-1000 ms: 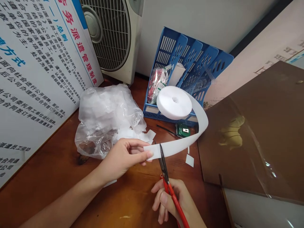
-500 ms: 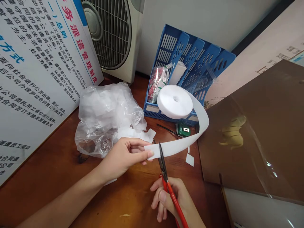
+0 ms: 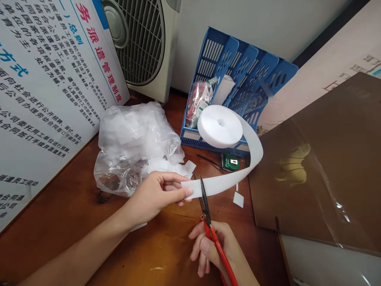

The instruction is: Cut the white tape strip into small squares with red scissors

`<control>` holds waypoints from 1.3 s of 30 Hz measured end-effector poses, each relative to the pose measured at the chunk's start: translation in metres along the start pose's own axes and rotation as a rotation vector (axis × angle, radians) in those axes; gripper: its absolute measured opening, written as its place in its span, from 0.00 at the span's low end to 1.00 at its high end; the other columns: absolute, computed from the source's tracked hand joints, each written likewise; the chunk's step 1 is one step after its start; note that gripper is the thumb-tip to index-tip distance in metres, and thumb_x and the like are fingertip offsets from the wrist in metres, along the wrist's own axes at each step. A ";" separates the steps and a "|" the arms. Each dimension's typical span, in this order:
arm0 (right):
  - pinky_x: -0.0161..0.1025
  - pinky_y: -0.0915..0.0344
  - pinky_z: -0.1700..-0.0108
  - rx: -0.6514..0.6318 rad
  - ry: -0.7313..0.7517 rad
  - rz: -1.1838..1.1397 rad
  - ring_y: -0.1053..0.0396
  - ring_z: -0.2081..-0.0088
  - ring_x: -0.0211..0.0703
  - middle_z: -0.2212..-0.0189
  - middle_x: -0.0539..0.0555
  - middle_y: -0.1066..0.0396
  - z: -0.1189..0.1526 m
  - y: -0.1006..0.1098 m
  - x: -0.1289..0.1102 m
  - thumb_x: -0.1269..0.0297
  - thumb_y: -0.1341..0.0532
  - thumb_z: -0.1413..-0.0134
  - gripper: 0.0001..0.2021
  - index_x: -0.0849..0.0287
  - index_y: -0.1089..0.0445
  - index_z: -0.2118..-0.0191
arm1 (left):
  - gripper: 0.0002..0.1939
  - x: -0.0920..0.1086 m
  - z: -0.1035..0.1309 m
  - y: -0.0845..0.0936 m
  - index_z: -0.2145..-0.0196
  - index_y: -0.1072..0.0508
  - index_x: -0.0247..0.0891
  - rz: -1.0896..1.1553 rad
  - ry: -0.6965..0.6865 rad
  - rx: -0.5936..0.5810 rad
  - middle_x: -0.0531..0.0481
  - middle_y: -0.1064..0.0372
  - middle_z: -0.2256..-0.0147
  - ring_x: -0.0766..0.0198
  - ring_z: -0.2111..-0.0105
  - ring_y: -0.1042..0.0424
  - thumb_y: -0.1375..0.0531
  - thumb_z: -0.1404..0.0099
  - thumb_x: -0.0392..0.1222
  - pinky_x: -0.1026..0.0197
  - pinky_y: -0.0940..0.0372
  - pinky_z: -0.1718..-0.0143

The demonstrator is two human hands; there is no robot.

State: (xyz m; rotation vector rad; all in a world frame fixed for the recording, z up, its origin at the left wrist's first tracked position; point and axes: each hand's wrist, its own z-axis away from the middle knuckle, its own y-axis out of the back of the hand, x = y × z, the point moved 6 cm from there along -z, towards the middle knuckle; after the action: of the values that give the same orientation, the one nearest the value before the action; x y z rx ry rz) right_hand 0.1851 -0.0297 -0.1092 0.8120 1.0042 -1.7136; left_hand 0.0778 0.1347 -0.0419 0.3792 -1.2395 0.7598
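A flat white roll of wide tape [image 3: 220, 133] has its free strip [image 3: 226, 183] curling round to the front. Thumb and fingers of my left hand [image 3: 162, 192] pinch the strip's cut end. In my right hand [image 3: 216, 246] are red-handled scissors [image 3: 218, 250], their dark blades parted around the strip a short way from the left fingertips. Behind my left hand, cut white pieces [image 3: 166, 167] lie at the mouth of a clear plastic bag [image 3: 133, 131]. One small white square [image 3: 238, 200] rests on the table right of the blades.
Behind the roll stands a blue file rack [image 3: 205, 59] holding a wrapped red packet [image 3: 199, 101]. A green tape measure [image 3: 230, 162] lies before it. A fan [image 3: 143, 43], a printed board [image 3: 53, 99] and a brown panel [image 3: 327, 167] surround the wooden table [image 3: 166, 254].
Almost nothing differs. The view has shifted very slightly, and both hands keep their hold on the strip and the scissors, whose blades remain parted around the strip.
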 end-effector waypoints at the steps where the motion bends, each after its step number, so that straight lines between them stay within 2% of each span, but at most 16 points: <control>1: 0.29 0.39 0.79 -0.004 -0.002 0.002 0.31 0.82 0.33 0.74 0.55 0.24 -0.001 0.000 0.000 0.42 0.34 0.46 0.27 0.65 0.34 0.57 | 0.17 0.000 0.000 0.000 0.53 0.20 0.34 -0.003 0.002 -0.003 0.47 0.19 0.69 0.68 0.72 0.26 0.30 0.39 0.43 0.69 0.31 0.67; 19: 0.30 0.38 0.78 -0.014 -0.021 0.026 0.31 0.81 0.33 0.73 0.55 0.25 -0.001 0.001 0.002 0.41 0.34 0.46 0.28 0.65 0.34 0.57 | 0.15 0.001 0.000 -0.001 0.55 0.19 0.34 0.001 0.013 -0.007 0.47 0.19 0.69 0.68 0.72 0.25 0.30 0.39 0.43 0.69 0.31 0.67; 29: 0.28 0.44 0.82 -0.013 -0.095 0.087 0.34 0.84 0.31 0.76 0.54 0.25 0.002 0.002 0.002 0.37 0.36 0.48 0.30 0.64 0.35 0.59 | 0.12 0.000 -0.001 0.000 0.59 0.18 0.35 0.008 0.018 -0.003 0.49 0.19 0.70 0.70 0.74 0.25 0.30 0.40 0.42 0.71 0.31 0.69; 39: 0.32 0.39 0.79 -0.010 -0.104 0.107 0.33 0.82 0.33 0.76 0.51 0.28 0.004 -0.004 -0.001 0.34 0.37 0.49 0.32 0.63 0.38 0.60 | 0.11 0.000 -0.001 0.002 0.60 0.18 0.36 -0.007 -0.005 -0.009 0.49 0.19 0.71 0.70 0.74 0.25 0.30 0.40 0.43 0.72 0.31 0.68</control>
State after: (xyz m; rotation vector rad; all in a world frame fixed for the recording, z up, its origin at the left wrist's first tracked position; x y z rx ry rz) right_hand 0.1816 -0.0319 -0.1051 0.7495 0.8831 -1.6411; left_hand 0.0772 0.1370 -0.0427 0.3782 -1.2456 0.7476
